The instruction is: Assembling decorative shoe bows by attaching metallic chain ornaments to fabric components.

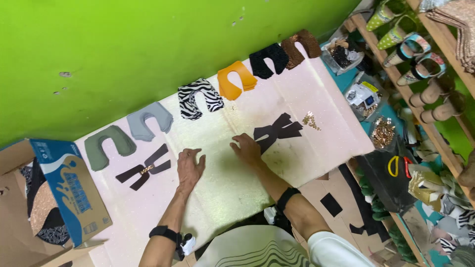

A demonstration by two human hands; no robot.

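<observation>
Both hands rest flat on the pale worktable (217, 198), gripping nothing: left hand (189, 167) spread near a buckled black strap piece (144, 171), right hand (246, 148) touching the loose black straps (276, 131). Blue cardboard box (74, 193) at left holds patterned cut pieces.

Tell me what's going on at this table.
A person sits at a pale worktable against a green wall. Their left hand lies flat on the table beside a crossed pair of dark straps with a gold buckle. Their right hand touches a stack of black straps. A row of U-shaped shoe pieces lines the wall edge, and a small heap of gold buckles lies nearby.
</observation>
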